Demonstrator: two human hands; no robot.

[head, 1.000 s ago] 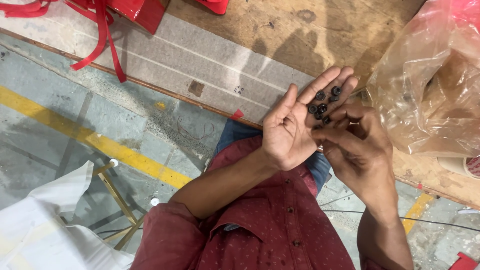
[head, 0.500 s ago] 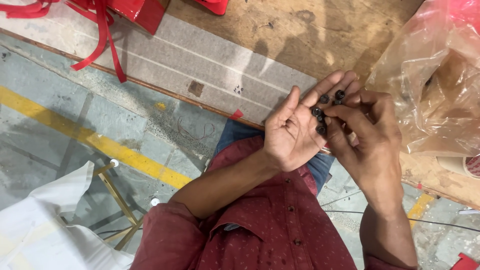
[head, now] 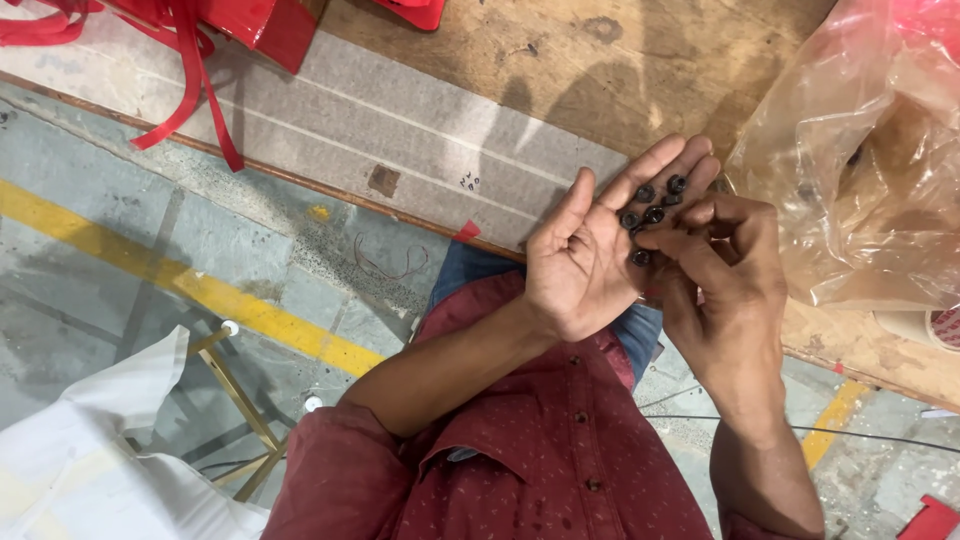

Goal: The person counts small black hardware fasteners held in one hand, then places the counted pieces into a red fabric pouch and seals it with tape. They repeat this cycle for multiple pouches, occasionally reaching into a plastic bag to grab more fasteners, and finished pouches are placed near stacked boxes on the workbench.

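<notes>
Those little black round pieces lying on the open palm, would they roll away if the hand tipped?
Probably. The small black round pieces look ring-shaped and hard, so they would likely roll or slide off the flat fingers of the left hand. They seem light, since several rest loosely there. The right hand picks with its fingertips, which suggests they are fiddly to grip.

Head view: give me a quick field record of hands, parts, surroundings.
left hand: open, palm up, cupping small black parts on its fingers
small black parts: about six round dark pieces, loose on the left fingers
right hand: fingers curled, tips pinching at one black part
clear plastic bag: crumpled, on the wooden bench, right of the hands
wooden bench: worn top, above the hands
red straps: hanging over the bench edge, upper left
floor: grey, with a yellow line
</notes>
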